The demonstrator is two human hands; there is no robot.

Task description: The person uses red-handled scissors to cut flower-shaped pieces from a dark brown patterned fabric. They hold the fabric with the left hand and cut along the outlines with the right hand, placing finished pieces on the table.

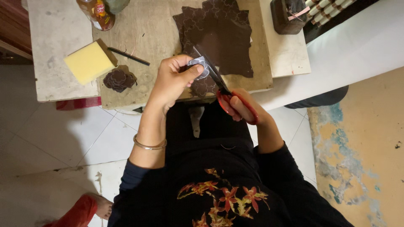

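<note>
My left hand (pixel 173 80) pinches a small grey scalloped template (pixel 200 66) against a piece of dark brown patterned material (pixel 204 86). My right hand (pixel 244 108) grips red-handled scissors (pixel 229 97), whose dark blades (pixel 208 65) run up along the template's edge. A larger sheet of the same brown material (pixel 223 38) lies on the wooden board (pixel 143 38) just beyond both hands.
A yellow sponge block (pixel 89 61), a thin dark stick (pixel 128 56) and a small stack of cut brown scalloped pieces (pixel 119 79) lie left of my hands. A bottle (pixel 97 12) stands at the back left, a dark container (pixel 287 16) at the back right. White tiled floor lies below.
</note>
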